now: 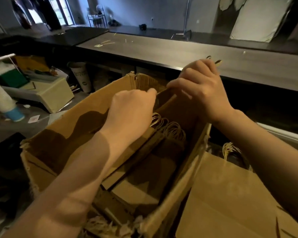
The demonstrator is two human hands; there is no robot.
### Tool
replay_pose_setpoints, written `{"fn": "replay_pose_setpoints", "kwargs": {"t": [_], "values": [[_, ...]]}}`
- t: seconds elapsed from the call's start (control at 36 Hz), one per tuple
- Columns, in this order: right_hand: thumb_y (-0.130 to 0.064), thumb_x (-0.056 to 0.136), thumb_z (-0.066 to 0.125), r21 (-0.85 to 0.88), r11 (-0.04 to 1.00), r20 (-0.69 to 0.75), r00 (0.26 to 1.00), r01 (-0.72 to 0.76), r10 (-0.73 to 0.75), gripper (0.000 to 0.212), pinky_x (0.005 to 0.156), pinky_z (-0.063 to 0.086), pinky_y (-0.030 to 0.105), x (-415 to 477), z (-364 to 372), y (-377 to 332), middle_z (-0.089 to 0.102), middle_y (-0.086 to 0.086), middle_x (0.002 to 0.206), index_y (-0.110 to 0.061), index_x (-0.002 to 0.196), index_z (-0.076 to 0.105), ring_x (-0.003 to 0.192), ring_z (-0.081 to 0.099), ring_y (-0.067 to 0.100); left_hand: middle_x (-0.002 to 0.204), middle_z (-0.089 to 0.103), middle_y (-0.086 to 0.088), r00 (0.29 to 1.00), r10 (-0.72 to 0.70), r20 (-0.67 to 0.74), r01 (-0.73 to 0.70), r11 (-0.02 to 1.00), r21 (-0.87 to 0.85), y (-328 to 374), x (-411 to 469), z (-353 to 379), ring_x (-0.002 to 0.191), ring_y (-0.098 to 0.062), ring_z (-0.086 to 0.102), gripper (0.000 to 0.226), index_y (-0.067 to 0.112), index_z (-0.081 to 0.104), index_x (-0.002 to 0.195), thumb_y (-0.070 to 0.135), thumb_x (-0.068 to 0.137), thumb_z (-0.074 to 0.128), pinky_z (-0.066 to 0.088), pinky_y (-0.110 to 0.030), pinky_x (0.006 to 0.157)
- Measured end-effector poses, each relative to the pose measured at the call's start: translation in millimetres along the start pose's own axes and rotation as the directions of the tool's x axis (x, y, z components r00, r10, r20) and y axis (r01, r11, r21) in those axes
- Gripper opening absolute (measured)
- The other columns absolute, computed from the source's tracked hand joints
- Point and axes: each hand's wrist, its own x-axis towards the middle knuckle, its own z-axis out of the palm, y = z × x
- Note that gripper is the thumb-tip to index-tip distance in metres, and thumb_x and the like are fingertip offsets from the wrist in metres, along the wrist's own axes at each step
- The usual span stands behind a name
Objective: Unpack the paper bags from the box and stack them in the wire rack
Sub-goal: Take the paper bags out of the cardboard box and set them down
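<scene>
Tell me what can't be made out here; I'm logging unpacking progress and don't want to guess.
Head view:
- Count of bags left in the box: forearms and shadow cover them.
- Left hand fingers on the held bundle: mostly hidden behind the hand's back.
- Wire rack: not identifiable; the bag stack at lower right is cut by the frame edge and right forearm.
- Print on the tall white container: blurred.

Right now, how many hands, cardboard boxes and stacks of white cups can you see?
Hands: 2, the left hand and the right hand, both gripping paper bags
Cardboard box: 1
Stack of white cups: 1
Total: 4
</scene>
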Motion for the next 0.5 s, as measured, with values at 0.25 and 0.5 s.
{"fn": "replay_pose_setpoints", "kwargs": {"t": [0.25, 0.5], "values": [[-0.013, 0.091, 0.058, 0.143, 0.928, -0.154, 0.919, -0.344, 0.364, 0.029, 0.104, 0.038, 0.050, -47, -67, 0, 0.057, 0.012, 0.130, -0.008, 0.119, 0.062, 0.129, 0.042, 0.032, 0.058, 0.046, 0.008, 0.952, 0.072, -0.298, -0.111, 0.987, -0.115, 86, -4, -30, 0.045, -0.005, 0.035, 0.009, 0.014, 0.064, 0.089, 0.016, 0.093, 0.056, 0.018, -0.012, 0.043], [-0.010, 0.095, 0.051, 0.510, 0.523, -0.059, 0.579, -0.683, 0.813, 0.066, 0.120, 0.001, 0.031, -110, -120, -31, -0.009, 0.014, 0.158, -0.014, 0.149, 0.012, 0.147, -0.008, 0.022, 0.056, 0.061, 0.000, 0.915, 0.172, -0.364, -0.236, 0.961, -0.140, 187, -8, -19, 0.045, -0.016, 0.057, 0.006, 0.010, 0.067, 0.086, 0.016, 0.088, 0.065, 0.031, -0.018, 0.045]]}}
